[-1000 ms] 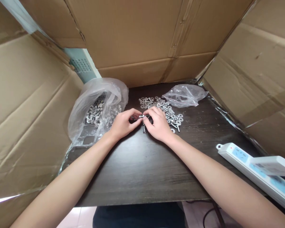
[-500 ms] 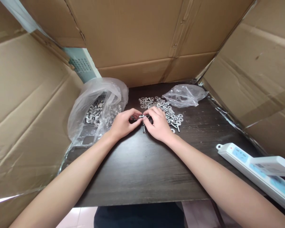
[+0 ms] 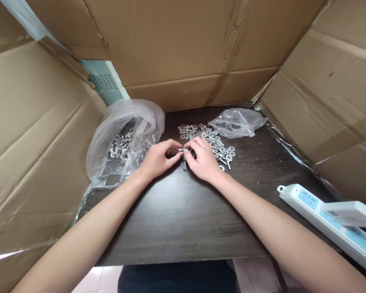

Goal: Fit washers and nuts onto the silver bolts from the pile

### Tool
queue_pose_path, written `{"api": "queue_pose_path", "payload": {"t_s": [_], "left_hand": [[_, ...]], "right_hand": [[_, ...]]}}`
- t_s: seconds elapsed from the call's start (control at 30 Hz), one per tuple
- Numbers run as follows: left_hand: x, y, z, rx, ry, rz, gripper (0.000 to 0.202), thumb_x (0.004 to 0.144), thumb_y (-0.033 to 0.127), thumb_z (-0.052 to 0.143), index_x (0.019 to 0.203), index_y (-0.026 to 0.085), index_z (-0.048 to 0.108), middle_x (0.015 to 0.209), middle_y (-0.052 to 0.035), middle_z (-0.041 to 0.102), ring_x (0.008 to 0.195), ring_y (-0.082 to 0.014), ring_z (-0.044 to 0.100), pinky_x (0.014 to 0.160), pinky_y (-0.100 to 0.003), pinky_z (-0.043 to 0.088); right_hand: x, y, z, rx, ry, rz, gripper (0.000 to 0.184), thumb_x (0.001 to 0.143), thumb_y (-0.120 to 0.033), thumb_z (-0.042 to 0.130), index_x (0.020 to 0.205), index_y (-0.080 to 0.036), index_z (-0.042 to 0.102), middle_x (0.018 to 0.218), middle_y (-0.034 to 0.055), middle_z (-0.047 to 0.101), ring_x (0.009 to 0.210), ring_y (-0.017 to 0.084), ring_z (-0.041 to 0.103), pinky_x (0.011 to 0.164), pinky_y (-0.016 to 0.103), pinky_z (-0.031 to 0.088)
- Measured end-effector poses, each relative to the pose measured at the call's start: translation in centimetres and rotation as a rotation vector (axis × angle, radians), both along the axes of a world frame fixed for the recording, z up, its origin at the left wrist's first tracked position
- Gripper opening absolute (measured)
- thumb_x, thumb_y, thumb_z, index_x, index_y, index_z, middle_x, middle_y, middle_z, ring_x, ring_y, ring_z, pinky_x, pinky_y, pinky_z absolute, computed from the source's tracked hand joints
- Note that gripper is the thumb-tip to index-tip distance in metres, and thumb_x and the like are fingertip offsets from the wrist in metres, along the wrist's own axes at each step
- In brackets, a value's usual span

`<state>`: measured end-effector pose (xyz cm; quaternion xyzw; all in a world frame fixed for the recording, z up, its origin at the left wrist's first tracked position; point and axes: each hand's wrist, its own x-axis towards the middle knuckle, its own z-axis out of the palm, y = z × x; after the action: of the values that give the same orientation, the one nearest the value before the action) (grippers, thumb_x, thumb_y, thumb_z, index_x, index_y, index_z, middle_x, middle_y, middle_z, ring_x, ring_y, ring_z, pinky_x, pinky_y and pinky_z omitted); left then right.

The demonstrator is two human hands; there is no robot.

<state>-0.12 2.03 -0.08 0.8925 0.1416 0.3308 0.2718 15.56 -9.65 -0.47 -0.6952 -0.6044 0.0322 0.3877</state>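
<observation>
A small metal bolt (image 3: 182, 149) lies level between my fingertips, over the dark table. Its left end is pinched by my left hand (image 3: 162, 156), thumb and fingers closed. My right hand (image 3: 203, 156) closes thumb and fingertips on the other end, where a nut may sit; the fingers hide most of that part. Below the fingertips, another bolt (image 3: 185, 165) rests on the table. Just beyond my right hand spreads a pile of loose bolts, nuts and washers (image 3: 221, 150).
A clear plastic bag (image 3: 125, 112) holding many metal fasteners (image 3: 122, 146) lies open at left. Another crumpled clear bag (image 3: 239, 122) sits behind the pile. Cardboard walls (image 3: 177, 49) surround the table (image 3: 183, 219). A white power strip (image 3: 308, 203) with a plugged-in adapter (image 3: 350, 213) is at right.
Both hands stay in nearly the same place and grip. The bolt shows only a slight shift between the fingertips.
</observation>
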Motion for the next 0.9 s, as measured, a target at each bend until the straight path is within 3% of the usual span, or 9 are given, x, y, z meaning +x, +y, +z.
{"api": "queue_pose_path", "payload": {"t_s": [0.9], "left_hand": [[0.01,-0.01,0.03,-0.007,0.003,0.005,0.015,0.092,0.027,0.072,0.105,0.019,0.070,0.091,-0.0024,0.078,0.079,-0.0156,0.073,0.072,-0.026,0.059]], "right_hand": [[-0.04,0.05,0.06,0.002,-0.018,-0.003,0.017,0.099,-0.027,0.051,0.094,-0.022,0.066,0.108,0.0093,0.067,0.107,0.028,0.058,0.093,0.046,0.041]]}}
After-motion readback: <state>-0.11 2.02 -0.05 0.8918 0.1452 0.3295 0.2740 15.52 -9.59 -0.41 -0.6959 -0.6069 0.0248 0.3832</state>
